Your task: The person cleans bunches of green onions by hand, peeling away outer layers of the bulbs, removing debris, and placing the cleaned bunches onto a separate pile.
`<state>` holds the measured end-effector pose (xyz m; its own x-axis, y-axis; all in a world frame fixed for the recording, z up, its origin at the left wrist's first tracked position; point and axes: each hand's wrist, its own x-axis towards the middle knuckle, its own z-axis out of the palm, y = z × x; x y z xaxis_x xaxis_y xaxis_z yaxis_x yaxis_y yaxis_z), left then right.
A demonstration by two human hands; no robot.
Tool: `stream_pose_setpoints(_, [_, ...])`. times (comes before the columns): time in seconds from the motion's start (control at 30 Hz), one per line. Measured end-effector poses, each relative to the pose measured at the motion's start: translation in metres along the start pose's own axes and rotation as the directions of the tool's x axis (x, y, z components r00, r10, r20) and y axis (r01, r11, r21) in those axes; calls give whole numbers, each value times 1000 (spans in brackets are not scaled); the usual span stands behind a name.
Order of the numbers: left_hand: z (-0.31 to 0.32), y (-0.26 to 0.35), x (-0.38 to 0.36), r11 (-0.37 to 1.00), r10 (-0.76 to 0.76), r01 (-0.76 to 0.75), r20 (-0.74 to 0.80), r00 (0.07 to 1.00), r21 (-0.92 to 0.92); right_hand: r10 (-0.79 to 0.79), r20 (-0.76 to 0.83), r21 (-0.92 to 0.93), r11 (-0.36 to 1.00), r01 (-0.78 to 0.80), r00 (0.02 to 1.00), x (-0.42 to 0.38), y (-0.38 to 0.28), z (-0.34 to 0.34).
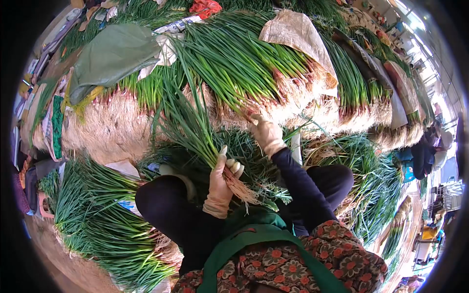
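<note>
My left hand [220,188], in a thin pale glove, is closed around a small bunch of spring onions [202,139]. Their green leaves point up and away, and their pinkish roots hang out below the fist to the right. Ahead of it my right hand [267,134], gloved too, reaches to the near edge of a large heap of spring onions [229,58]. Its fingers are pinched at the root ends of stems there; how many stems they hold is hidden. The heap lies with its pale roots toward me.
A green cloth [115,56] and a beige sack [298,36] cover parts of the heap. More spring onions [115,215] lie at the left, and another pile [373,180] at the right. My bent knees [161,205] flank the hands. A person in dark clothes [422,154] is at far right.
</note>
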<state>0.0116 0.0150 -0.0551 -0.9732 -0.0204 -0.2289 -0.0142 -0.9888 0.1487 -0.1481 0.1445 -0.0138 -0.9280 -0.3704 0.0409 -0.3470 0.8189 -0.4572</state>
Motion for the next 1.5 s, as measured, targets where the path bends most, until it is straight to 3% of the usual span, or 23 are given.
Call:
stream_pose_setpoints(0.07, [10, -2, -1, 995, 57, -47, -120, 991, 85, -240, -25, -97, 967, 236, 971, 9, 5, 2])
stream_pose_setpoints(0.1, [16, -3, 0, 989, 94, -73, -175, 980, 125, 98, 264, -186, 981, -49, 960, 9, 5, 7])
stream_pose_setpoints(0.23, [9, 2, 1, 964, 58, 7, -233, 971, 266, -459, 220, 389, 850, 355, 861, -72, -9, 13])
stream_pose_setpoints(0.27, [6, -4, 3, 963, 86, -3, -297, 951, 269, -306, 565, 355, 928, 109, 766, -76, -11, 3])
stream_pose_setpoints(0.37, [6, -9, 4, 941, 96, 25, -338, 936, 336, -20, 416, 387, 908, -158, 909, -56, -13, 2])
stream_pose_setpoints(0.43, [10, -13, 3, 923, 119, 23, -344, 932, 383, -142, 192, 667, 745, -23, 971, -39, 6, 58])
stream_pose_setpoints(0.53, [1, -14, 0, 881, 181, -11, -316, 931, 473, 56, 500, 711, 543, -447, 864, -31, -12, 74])
stream_pose_setpoints(0.63, [-26, -9, 6, 838, 269, -51, -330, 905, 544, 95, 140, 507, 848, -154, 986, -36, -6, 94])
stream_pose_setpoints(0.67, [21, -8, -7, 891, 297, -133, -335, 894, 435, 115, 40, 330, 936, -122, 993, -33, -1, 88])
stream_pose_setpoints(0.7, [19, -5, -7, 898, 277, -137, -297, 914, 418, 134, 221, 317, 927, -201, 966, -27, 12, 81])
stream_pose_setpoints(0.8, [18, -1, -11, 948, 223, -122, -341, 913, 294, -242, 527, 105, 970, 220, 815, -34, 20, 56])
stream_pose_setpoints(0.87, [16, 1, -5, 988, 90, -42, -341, 936, 146, -207, 254, 91, 978, 190, 945, -20, 6, 21])
stream_pose_setpoints(0.97, [19, 3, -5, 989, -43, 84, -314, 948, 118, 123, 17, 14, 992, -124, 992, 22, -4, -19])
stream_pose_setpoints(1.0, [22, 3, -5, 987, -63, 101, -281, 958, 123, -282, -269, -50, 959, 279, 921, 35, 35, 11])
stream_pose_setpoints(1.07, [30, 0, -2, 988, -42, 81, -273, 961, 133, -231, 70, -207, 948, 241, 970, 22, 31, 10])
stream_pose_setpoints(1.13, [12, 7, 2, 961, -21, 84, -232, 973, 265, -446, 212, -104, 875, 473, 870, -5, 32, 24])
stream_pose_setpoints(1.17, [-3, 7, 1, 940, -15, 90, -223, 975, 328, -665, 130, 79, 747, 661, 736, -28, 39, 40])
stream_pose_setpoints(1.23, [-10, 4, 4, 957, -15, 101, -302, 953, 271, -598, 448, 600, 752, 272, 665, -69, 27, 40])
stream_pose_setpoints(1.27, [14, 2, -1, 965, -6, 87, -311, 950, 247, -219, 863, 410, 830, -378, 456, -71, -6, 2])
stream_pose_setpoints(1.37, [19, -10, 2, 933, 109, 25, -347, 932, 358, -118, 608, 469, 851, -235, 785, -59, 5, 8])
stream_pose_setpoints(1.4, [13, -8, 1, 904, 104, 44, -318, 942, 425, -177, 411, 396, 918, -1, 894, -49, 10, 19])
stream_pose_setpoints(1.43, [10, -7, 0, 870, 100, 57, -289, 952, 490, -215, 282, 560, 829, 22, 935, -43, 9, 35])
stream_pose_setpoints(1.5, [11, -8, -2, 838, 112, 97, -344, 932, 537, -163, 423, 527, 845, -96, 891, -35, -10, 40])
